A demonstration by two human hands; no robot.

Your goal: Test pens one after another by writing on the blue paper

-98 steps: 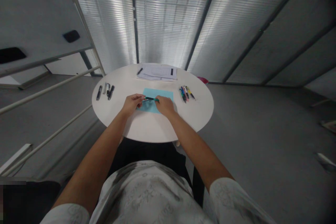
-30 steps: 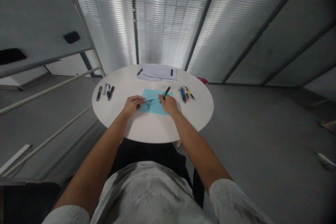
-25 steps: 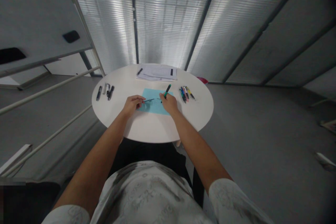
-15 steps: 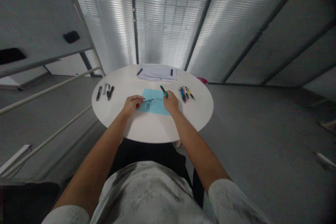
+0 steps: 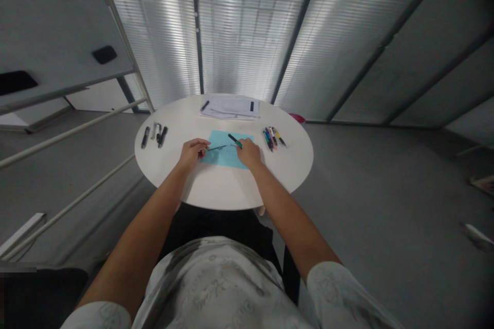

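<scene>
A light blue sheet of paper (image 5: 231, 160) lies on the round white table (image 5: 219, 193), with small dark marks on it. At its left edge, my left hand (image 5: 192, 154) is closed in a pinch on a thin dark stick (image 5: 216, 148) that points right across the sheet. The stick's exact kind is too small to make out. Over the paper's right side, my right hand (image 5: 249, 153) grips a green and black marker (image 5: 233, 140), its black end pointing up and left. The fingertips of my right hand are partly hidden by the hand itself.
Several coloured pens (image 5: 273, 137) lie right of the paper. Several black and grey pens (image 5: 162, 136) lie at the table's left. A stack of white papers (image 5: 230, 107) sits at the back. A whiteboard frame (image 5: 142, 85) stands close to the left edge.
My right hand has shifted slightly left, and the marker has tipped lower towards the left. My left hand stays nearly in place with the thin stick.
</scene>
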